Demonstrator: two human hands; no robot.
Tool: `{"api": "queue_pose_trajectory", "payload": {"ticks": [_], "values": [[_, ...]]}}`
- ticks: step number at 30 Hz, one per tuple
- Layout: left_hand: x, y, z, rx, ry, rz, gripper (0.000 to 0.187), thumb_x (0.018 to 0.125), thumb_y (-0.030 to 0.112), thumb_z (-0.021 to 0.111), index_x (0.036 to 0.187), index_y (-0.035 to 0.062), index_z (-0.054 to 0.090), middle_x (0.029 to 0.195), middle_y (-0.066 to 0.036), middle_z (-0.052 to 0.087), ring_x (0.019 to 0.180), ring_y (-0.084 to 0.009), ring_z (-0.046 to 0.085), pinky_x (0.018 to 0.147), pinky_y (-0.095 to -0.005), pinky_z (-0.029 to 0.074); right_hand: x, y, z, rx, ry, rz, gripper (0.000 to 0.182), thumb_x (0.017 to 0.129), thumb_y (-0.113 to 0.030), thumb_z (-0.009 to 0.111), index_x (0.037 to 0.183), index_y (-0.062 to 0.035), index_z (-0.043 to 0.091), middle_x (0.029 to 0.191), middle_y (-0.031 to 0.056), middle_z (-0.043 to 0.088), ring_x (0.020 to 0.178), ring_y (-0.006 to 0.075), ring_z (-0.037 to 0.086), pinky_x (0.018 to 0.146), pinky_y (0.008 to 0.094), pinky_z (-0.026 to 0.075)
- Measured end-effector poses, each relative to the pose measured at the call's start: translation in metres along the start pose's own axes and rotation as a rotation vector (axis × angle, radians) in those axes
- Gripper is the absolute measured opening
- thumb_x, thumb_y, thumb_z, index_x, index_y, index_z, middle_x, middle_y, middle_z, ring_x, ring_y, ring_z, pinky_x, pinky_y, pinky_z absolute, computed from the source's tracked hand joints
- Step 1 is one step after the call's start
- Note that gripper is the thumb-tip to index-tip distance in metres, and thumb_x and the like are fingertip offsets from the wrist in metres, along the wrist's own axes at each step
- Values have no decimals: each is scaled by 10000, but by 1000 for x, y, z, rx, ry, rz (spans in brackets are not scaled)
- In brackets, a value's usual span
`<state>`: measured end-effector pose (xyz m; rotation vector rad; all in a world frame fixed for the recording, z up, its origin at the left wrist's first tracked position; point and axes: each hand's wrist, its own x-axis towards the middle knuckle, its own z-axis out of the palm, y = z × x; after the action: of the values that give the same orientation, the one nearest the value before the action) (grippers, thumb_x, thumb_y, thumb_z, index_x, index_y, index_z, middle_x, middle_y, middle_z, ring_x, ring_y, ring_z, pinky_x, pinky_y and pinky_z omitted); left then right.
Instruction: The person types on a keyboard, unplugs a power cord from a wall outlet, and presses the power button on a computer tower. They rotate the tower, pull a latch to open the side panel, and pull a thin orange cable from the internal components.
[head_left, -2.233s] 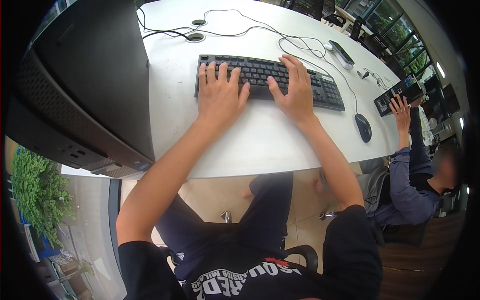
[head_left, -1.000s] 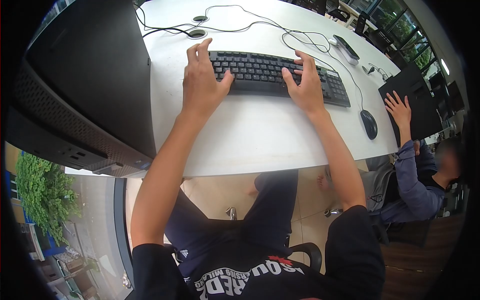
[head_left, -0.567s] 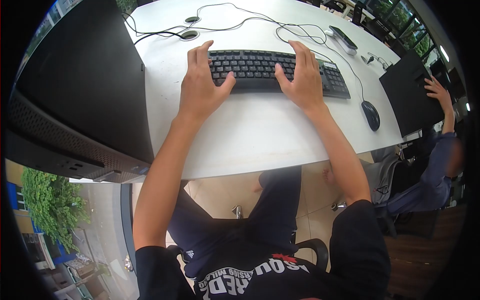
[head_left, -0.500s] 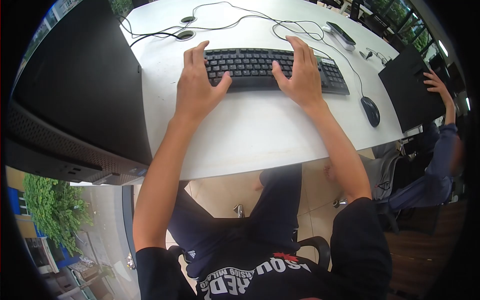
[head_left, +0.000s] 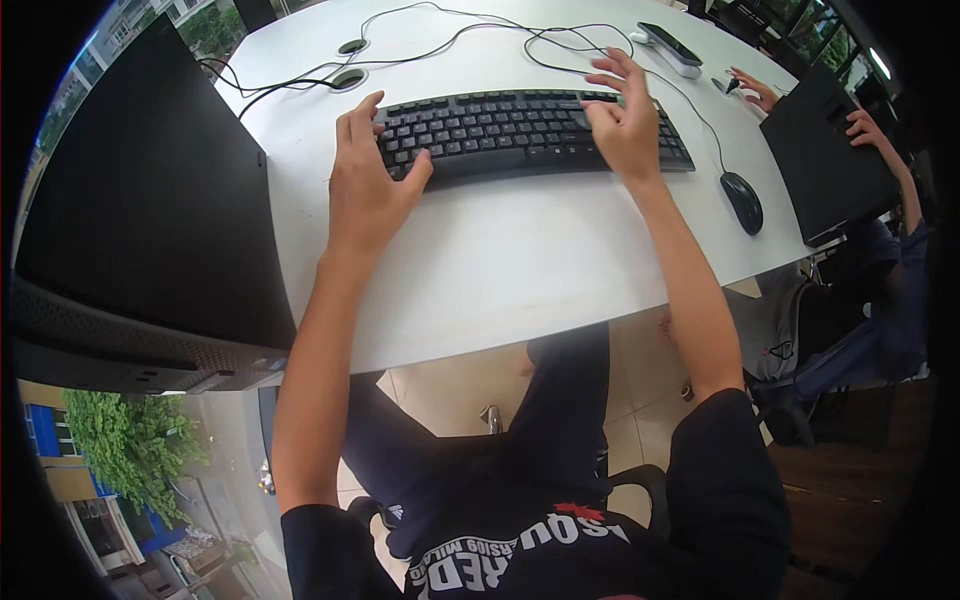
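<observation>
A black keyboard [head_left: 500, 135] lies on the white table in front of me. My left hand [head_left: 370, 185] is at its left end, thumb over the front-left keys and fingers spread along the side. Above the right part of the keyboard, my right hand [head_left: 628, 125] is open, with its fingers apart and pointing toward the back of the table; it hides some keys. To the right of that hand sits a black wired mouse [head_left: 742, 203].
A large black computer case [head_left: 150, 200] stands at the left. Cables [head_left: 470, 30] run across the back past two table holes. A phone [head_left: 668, 42] lies at the back right. Another person's hand [head_left: 870, 135] touches a second black case [head_left: 825, 155].
My right hand has shifted right and farther back, off the middle keys. My left hand stays by the keyboard's left end. The other person's second hand has come into view beside a cable plug.
</observation>
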<state>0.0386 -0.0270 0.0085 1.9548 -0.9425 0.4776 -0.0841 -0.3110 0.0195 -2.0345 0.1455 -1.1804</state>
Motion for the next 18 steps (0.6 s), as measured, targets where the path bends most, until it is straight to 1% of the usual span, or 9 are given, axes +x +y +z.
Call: {"api": "queue_pose_trajectory", "payload": {"ticks": [4,5,8,11,14,18], "values": [[0,1,0,-9,4,28,770,825,132,862,1476,19,467,1335,-211,561,1149,-304,641,980,-406,548,-10,-12,14,-111,-193,-205,676,816,-23,628,1470,-49,460,1346,150,604,1226,274,616,954,383,574],[0,1,0,-7,11,38,773,825,135,865,1478,22,467,1342,-212,559,1157,-307,640,984,-406,548,-13,-16,15,-143,-240,-159,676,820,-87,658,1470,-66,471,1359,138,602,1231,286,614,995,401,548],[1,0,-1,-29,10,41,797,826,146,869,1494,30,451,1363,-210,551,1182,-317,634,993,-408,548,-20,-20,19,-346,-297,-171,678,830,-152,667,1474,-67,472,1375,145,593,1243,301,609,1001,415,545],[2,-5,0,0,31,92,824,812,197,842,1507,46,425,1323,-170,528,1143,-271,625,951,-405,578,-22,-21,21,-396,-304,-219,679,840,-192,666,1477,-59,469,1393,149,583,1254,306,604,1006,428,540],[3,-3,-3,20,59,73,838,803,188,842,1511,48,416,1316,-167,526,1140,-268,620,943,-403,574,-21,-24,21,-379,-308,-181,681,837,-187,670,1474,-56,472,1390,144,583,1252,303,605,1008,428,540],[5,-5,-8,49,109,44,839,794,182,843,1506,51,419,1319,-165,520,1138,-270,613,929,-405,569,-21,-25,21,-384,-312,-187,682,833,-188,672,1474,-60,474,1381,147,586,1247,309,608,1007,428,541]]}}
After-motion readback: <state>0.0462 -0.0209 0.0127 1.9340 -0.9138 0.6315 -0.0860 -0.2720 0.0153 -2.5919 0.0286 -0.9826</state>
